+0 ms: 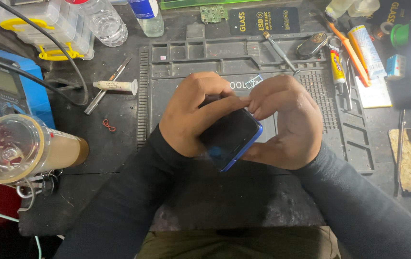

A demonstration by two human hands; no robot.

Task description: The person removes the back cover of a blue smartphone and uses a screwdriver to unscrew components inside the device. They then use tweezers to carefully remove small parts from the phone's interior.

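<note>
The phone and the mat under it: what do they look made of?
Phone: glossy dark glass face, going by its sheen; shiny blue rim, metal or plastic unclear. Work mat: matte grey, moulded compartments and ridges, probably silicone or rubber.

phone (232, 136) top hidden under fingers (224, 103), bottles (104, 19) cut off at top edge

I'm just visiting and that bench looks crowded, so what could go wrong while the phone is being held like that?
The blue-edged, dark-screened smartphone is held above the grey repair mat only in the grip of the left hand and right hand; it could slip and fall. A sleeve might also knock over the clear plastic bottle nearby.
</note>
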